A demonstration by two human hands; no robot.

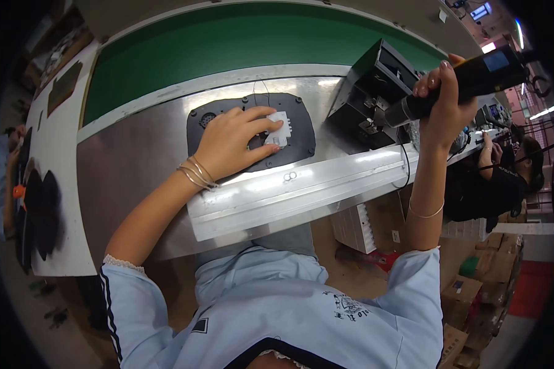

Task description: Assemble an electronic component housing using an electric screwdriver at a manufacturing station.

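My left hand (231, 138) grips a small white plastic piece (279, 126) between thumb and fingers, holding it against a dark rounded panel (301, 130). The panel lies flat on the metal bench, with screw posts around its rim and a thin wire at its far edge. Raised at the right, my right hand (447, 111) is wrapped round a black electric screwdriver (483, 74). Its metal nose points down and left, close to an open black box-shaped device (375, 77) on the bench. Whether the tip touches that device, I cannot tell.
A long metal rail (301, 187) runs along the bench's near edge. Behind the bench stretches a green strip (228, 46). Cardboard boxes (465, 289) stand on the floor at right. A co-worker in black (486, 184) sits further right; another person (0, 184) is at far left.
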